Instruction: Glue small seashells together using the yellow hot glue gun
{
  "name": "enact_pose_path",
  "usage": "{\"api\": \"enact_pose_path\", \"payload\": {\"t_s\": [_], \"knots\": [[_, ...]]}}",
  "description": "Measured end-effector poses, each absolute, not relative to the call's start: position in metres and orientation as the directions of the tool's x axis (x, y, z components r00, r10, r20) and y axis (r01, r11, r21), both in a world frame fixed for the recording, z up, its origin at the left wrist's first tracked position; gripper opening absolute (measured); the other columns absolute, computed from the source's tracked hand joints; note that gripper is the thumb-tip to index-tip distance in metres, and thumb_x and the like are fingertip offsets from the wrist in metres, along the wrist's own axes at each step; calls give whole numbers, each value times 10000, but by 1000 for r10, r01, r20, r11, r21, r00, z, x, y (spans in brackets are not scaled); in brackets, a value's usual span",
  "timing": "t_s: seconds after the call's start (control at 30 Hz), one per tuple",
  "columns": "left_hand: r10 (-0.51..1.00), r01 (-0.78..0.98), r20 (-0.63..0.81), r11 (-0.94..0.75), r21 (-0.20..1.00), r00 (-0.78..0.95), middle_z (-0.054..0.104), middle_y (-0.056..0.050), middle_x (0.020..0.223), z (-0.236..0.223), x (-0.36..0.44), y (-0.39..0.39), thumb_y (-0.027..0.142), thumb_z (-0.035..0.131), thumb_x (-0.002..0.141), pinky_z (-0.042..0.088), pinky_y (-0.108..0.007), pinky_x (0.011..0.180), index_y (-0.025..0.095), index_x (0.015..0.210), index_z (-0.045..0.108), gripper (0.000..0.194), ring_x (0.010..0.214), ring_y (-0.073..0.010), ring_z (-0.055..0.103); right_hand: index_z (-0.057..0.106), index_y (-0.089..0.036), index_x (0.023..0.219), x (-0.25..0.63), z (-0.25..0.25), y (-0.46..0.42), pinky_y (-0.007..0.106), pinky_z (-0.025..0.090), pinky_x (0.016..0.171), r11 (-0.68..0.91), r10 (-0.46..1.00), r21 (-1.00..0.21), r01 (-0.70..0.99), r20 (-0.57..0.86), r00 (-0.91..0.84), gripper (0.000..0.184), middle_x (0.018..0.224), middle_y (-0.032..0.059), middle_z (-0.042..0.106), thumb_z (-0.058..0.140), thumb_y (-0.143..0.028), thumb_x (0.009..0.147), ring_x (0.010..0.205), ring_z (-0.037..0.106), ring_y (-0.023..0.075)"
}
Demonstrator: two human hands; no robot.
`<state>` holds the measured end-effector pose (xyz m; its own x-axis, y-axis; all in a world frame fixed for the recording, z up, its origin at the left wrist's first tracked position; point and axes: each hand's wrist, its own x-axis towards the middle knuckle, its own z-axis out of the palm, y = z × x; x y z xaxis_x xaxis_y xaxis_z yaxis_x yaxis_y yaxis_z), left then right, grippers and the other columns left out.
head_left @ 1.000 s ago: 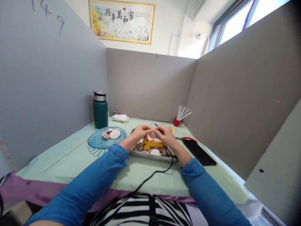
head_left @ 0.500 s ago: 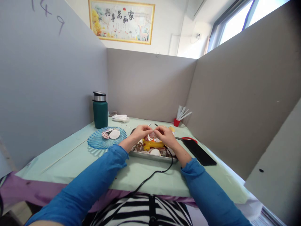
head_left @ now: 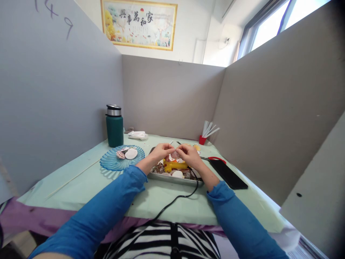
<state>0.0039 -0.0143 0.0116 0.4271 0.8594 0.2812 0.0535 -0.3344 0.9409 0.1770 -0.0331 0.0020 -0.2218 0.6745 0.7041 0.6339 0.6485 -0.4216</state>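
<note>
Fingertips (head_left: 171, 149) of left hand (head_left: 161, 151) and right hand (head_left: 189, 154) pinch close together, frame centre; can't tell if clamped on pink shell (head_left: 175, 155) there. Metal tray (head_left: 175, 179) and yellow glue gun (head_left: 175, 166) just below. Blue plate (head_left: 107, 162) left of centre.

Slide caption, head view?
Left hand and right hand close together over a metal tray holding a corded yellow tool.

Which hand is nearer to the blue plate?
The left. The left hand is just to the right of the blue plate, not touching it; the right hand is farther right, beyond the left hand.
</note>
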Motion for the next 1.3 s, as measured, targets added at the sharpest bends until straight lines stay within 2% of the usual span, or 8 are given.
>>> {"api": "enact_pose_path", "payload": {"t_s": [0.23,0.57,0.8,1.1,1.3], "knots": [[851,48,293,-347,937,435,515,46,455,12,4,-15,419,691,671,351,-191,418,123,752,583,326,380,-75,488,628,-182,724,177,2,-33,238,381,585,645,678,-422,637,701,-223,244,655,3,619,511,-357,847,618,527,135],[856,63,295,-353,934,424,509,47,455,11,4,-14,365,679,700,358,-188,420,122,737,575,267,383,-78,492,625,-180,745,176,1,-34,235,381,565,648,688,-437,624,687,-234,256,654,7,612,497,-372,858,593,522,129],[872,32,300,-338,941,387,505,52,453,12,4,-12,370,684,702,363,-183,415,125,736,562,275,374,-74,495,593,-181,808,175,0,-33,235,413,574,657,713,-548,517,674,-193,203,702,5,632,562,-382,816,617,560,130],[869,22,301,-337,941,393,536,51,487,11,5,-12,344,661,720,372,-183,399,125,815,570,256,354,-66,480,593,-177,765,177,0,-32,228,382,552,653,708,-517,554,677,-202,191,663,-6,609,551,-354,820,582,520,116],[857,0,317,-347,938,407,511,58,465,12,4,-13,371,674,708,375,-185,408,126,764,569,272,355,-64,473,592,-177,769,177,-1,-31,223,379,546,644,713,-522,559,674,-193,197,659,-11,604,559,-364,819,577,519,114]]}}
